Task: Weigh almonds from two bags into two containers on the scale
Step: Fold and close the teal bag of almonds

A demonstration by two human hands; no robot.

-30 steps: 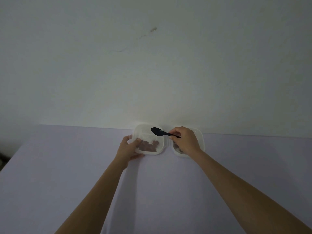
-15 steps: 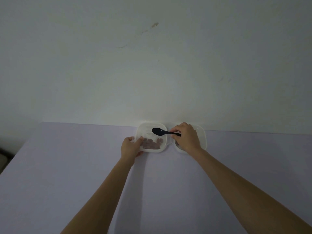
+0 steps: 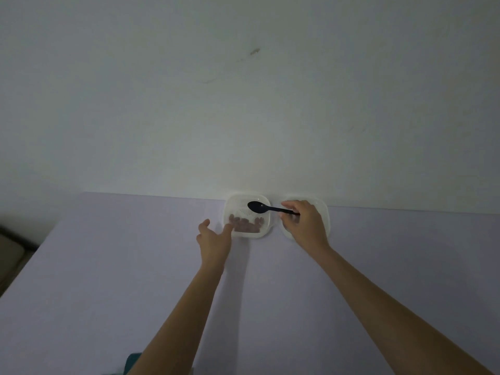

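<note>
- Two pale plastic containers side by side at the far edge of the lilac desk (image 3: 270,307), right against the white wall (image 3: 243,104).
- Left container (image 3: 240,207): square with rounded corners, a small heap of brown almonds (image 3: 246,223) in its near half, the far half of the bottom bare.
- Right container (image 3: 323,212): mostly hidden behind the right hand, only the far and right rim visible; contents not possible to tell.
- Left hand (image 3: 215,240): just at the near-left corner of the left container, fingers loosely spread, thumb held out to the left; fingertips (image 3: 228,228) at the container's rim, holding nothing. Touching the rim or only very close: cannot tell.
- Right hand (image 3: 305,224): above the right container, pinching the handle of a black spoon (image 3: 258,207) between thumb and fingers.
- Spoon handle running to the left from the right hand, across the gap between the containers; spoon bowl over the far part of the left container, beyond the almonds, apart from the left hand's fingers.
- Inside of the spoon bowl too dark to see.
- Both forearms bare, reaching from the bottom of the view to the far edge of the desk.
- A small dark teal thing (image 3: 132,364) at the bottom edge, beside the left forearm; not clear what it is.
</note>
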